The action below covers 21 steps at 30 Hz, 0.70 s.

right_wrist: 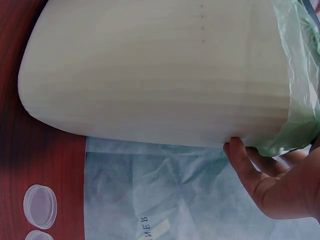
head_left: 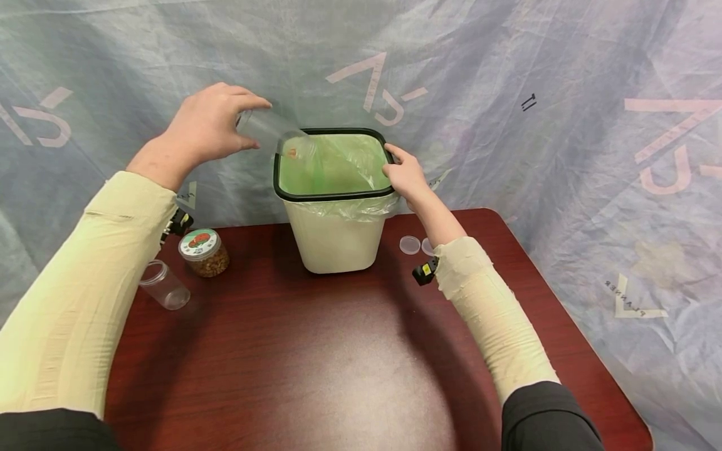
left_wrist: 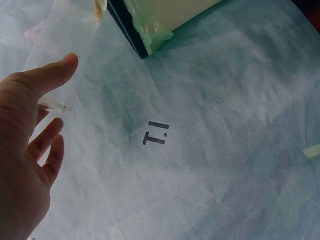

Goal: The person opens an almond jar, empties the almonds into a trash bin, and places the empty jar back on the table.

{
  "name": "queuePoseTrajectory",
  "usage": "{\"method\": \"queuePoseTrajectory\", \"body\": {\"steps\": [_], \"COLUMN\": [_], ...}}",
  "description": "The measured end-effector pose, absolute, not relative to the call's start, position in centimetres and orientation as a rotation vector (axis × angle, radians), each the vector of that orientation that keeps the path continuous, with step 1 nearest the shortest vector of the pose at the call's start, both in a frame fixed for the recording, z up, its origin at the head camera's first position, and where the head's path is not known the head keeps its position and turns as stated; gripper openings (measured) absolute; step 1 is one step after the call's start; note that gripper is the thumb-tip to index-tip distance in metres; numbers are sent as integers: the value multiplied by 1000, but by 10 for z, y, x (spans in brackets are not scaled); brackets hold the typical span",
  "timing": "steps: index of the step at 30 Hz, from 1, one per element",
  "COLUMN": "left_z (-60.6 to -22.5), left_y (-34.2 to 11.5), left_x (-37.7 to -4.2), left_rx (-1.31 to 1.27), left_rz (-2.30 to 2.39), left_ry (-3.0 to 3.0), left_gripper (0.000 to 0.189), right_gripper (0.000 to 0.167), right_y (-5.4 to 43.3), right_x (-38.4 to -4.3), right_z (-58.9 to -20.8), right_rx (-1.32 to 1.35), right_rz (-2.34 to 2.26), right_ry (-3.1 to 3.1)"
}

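Up at the bin's left side, my left hand holds a clear plastic jar between thumb and fingers. The jar is tipped, its far end lower and over the bin's left rim. A small brown bit shows at that lower end, also seen as a brown patch in the left wrist view. My right hand grips the right side of the black rim of a white trash bin. A pale green bag lines the bin and folds out over its edge.
On the dark red table, left of the bin, stand a clear empty jar and a lidded jar of brown pieces. Clear round lids lie to its right. A grey-blue cloth hangs close behind the bin.
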<state>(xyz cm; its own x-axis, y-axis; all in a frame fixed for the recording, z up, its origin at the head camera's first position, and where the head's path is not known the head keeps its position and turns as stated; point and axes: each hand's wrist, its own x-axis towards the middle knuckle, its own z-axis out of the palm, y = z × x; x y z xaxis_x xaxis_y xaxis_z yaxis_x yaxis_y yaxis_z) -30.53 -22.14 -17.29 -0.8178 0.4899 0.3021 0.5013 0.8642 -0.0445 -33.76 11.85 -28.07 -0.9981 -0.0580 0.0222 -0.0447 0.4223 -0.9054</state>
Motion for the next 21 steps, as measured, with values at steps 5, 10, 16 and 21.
{"method": "queuePoseTrajectory", "body": {"steps": [5, 10, 16, 21], "left_z": [-174, -176, -178, -181], "left_y": [-221, -221, -221, -221], "left_x": [-305, -306, -307, -306], "left_rx": [-765, -751, -756, -780], "left_rz": [-21, -35, -17, -26], "left_ry": [-2753, -2709, -2687, -2631], "left_gripper": [67, 67, 66, 65], "right_gripper": [60, 59, 59, 59], "right_y": [117, 117, 117, 116], "right_x": [-337, -337, -335, -335], "right_z": [-281, -281, -280, -282], "right_rx": [-100, -99, -95, -80], "right_rz": [-1673, -1668, -1675, -1654], "right_ry": [2643, 2637, 2636, 2644]}}
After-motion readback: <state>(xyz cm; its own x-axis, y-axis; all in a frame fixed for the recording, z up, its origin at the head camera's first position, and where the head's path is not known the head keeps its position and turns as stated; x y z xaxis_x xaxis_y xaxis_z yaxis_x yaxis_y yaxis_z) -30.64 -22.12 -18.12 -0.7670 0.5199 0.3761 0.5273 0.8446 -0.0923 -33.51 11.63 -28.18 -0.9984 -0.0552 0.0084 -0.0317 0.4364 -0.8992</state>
